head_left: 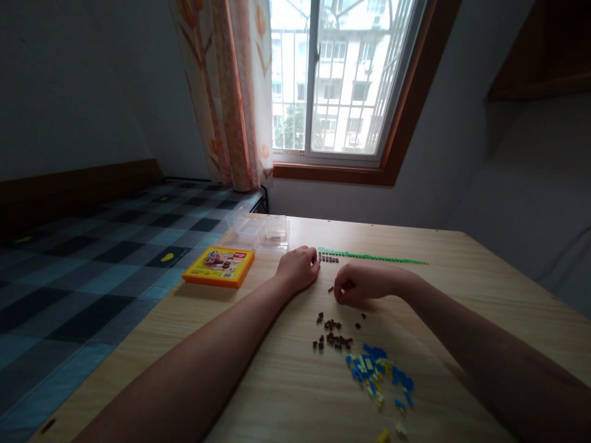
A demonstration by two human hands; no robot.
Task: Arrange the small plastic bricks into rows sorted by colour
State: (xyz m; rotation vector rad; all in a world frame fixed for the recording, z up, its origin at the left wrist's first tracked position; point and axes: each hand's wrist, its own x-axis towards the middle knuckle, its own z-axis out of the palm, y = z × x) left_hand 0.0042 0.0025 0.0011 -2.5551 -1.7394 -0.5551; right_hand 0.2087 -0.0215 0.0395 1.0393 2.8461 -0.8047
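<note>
My left hand rests on the table with its fingers curled in, beside the left end of a short row of small brown building bricks. Whatever its fingertips may hold is hidden. Just right of it, my right hand is bent down to the tabletop, thumb and fingers closed together. A single brown brick lies by its fingertips; I cannot tell if they touch it. Behind the brown row runs a long line of green bricks. Closer to me is a loose pile of brown bricks.
Blue and pale yellow bricks lie scattered nearer to me. A yellow-orange box sits at the left table edge, with clear plastic containers behind it. A checkered bed adjoins the wooden table; a window stands beyond.
</note>
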